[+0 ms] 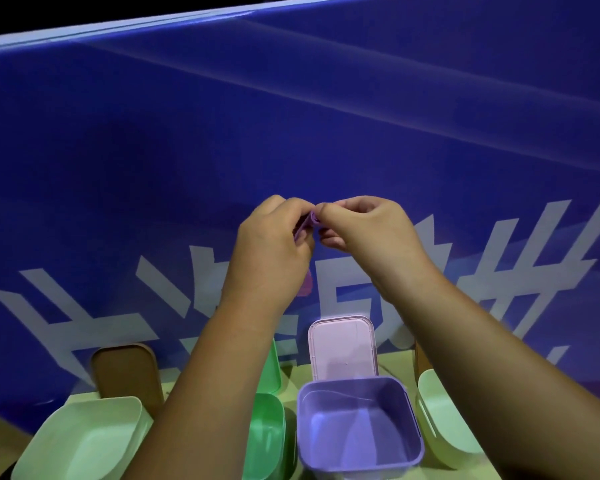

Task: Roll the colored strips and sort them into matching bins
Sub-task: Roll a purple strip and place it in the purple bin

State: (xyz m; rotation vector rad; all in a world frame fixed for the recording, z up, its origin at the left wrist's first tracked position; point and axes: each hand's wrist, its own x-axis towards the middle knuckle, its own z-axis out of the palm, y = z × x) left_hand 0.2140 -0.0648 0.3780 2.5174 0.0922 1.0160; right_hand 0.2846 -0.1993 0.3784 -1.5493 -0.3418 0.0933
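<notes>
Two bare hands and forearms show. The left hand [274,247] and the right hand [371,233], both above the purple bin [352,381], have rounded knuckles. The left forearm [194,375], left of the bin, and the right forearm [499,341], right of it, are broad, smooth and uncovered down to the lower edge of view.

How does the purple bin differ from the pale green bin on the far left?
Colour: the purple bin is violet, the pale green bin a light mint. A pink lid stands behind the purple bin, a brown lid behind the pale green bin. The purple bin's rim shows whole; the pale green bin is partly covered by the left forearm. Both are open-topped with rounded corners.
</notes>
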